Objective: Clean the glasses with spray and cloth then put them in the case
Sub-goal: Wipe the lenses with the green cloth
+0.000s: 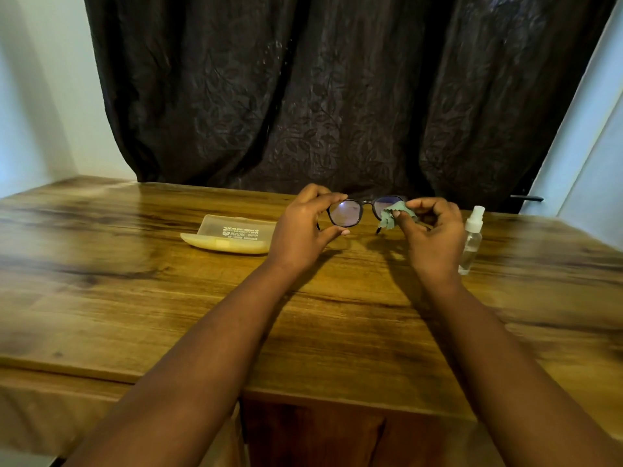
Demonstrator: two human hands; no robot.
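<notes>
One wide-angle view from the camera on my head, looking forward and down; my forearms reach away from the lens over the near edge of the table (141,298); a dark curtain (337,96) closes the far side; pale walls bend at the frame's edges.

This looks like a room in a home rather than a workplace. A heavy dark curtain (337,96) with a leaf pattern hangs in folds across the back, reaching down behind a wooden bench (135,281) with a warm, knotty grain. Plain pale walls (40,96) stand on either side, meeting in a corner at the left. At the right a light door (593,146) carries a dark lever handle (527,198).
</notes>
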